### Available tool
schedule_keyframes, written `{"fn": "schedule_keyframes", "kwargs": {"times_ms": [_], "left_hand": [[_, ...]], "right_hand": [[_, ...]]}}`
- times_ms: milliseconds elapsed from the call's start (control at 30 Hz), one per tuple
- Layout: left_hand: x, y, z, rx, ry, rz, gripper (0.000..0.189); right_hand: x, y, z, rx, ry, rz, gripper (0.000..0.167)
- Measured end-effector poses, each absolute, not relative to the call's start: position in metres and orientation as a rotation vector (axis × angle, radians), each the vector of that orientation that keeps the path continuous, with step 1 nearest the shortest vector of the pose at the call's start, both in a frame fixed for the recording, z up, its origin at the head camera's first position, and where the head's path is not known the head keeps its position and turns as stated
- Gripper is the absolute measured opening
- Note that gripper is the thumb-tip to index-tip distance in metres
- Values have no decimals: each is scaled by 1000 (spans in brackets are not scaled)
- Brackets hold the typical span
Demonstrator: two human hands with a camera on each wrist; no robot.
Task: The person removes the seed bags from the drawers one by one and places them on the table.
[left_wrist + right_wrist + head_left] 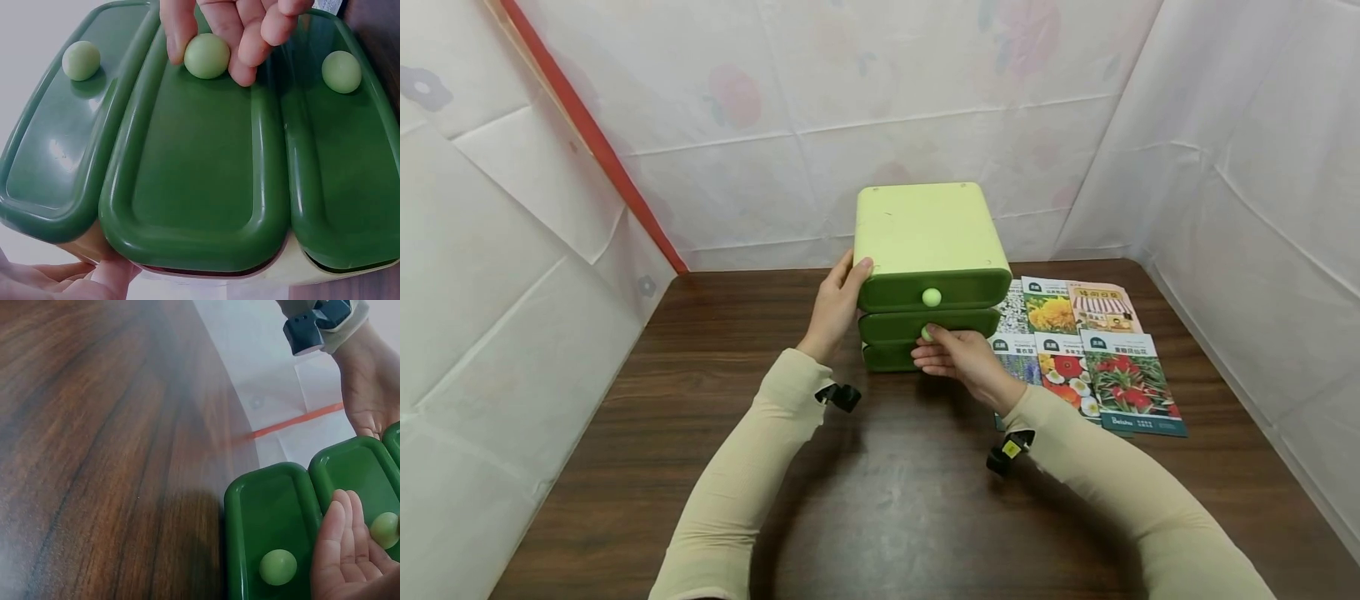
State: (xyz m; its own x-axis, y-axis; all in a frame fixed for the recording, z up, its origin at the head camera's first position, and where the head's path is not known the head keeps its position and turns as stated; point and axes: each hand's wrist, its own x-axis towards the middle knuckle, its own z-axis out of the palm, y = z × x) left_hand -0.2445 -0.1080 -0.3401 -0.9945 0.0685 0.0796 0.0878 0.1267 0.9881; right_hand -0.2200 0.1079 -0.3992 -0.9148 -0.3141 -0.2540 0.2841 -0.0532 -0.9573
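A small box of three stacked drawers (928, 225) stands on the table, with a pale yellow-green body and dark green fronts. Each front bears a round light-green knob. My right hand (962, 358) pinches the middle drawer's knob (207, 56) between thumb and finger, its other fingers extended below. Against the box's left side my left hand (838, 304) lies with straight fingers, thumb at the upper front corner. The top knob (931, 297) and the bottom knob (278, 567) are untouched. In the left wrist view, a narrow dark gap shows along the end of the middle drawer front (194, 169).
Right of the box, several flower-picture packets lie in two rows, among them a red-flower packet (1131, 383) and a pink packet (1105, 307). The dark wooden table (880, 500) meets white patterned sheeting (760, 167) behind and at both sides. A red strip (595, 137) runs down the left back.
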Motion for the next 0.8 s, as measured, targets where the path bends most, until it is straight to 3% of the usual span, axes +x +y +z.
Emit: {"fn": "schedule_keyframes", "kwargs": {"times_ms": [600,800], "left_hand": [[-245,-109,-341,-137,-2309,-2151,73],[-242,-112,-342,-161,-2295,-2186,74]], "right_hand": [[-223,117,-398,-24,1819,-1963,57],[-215,134,-389,-122,1980,-1933,47]]}}
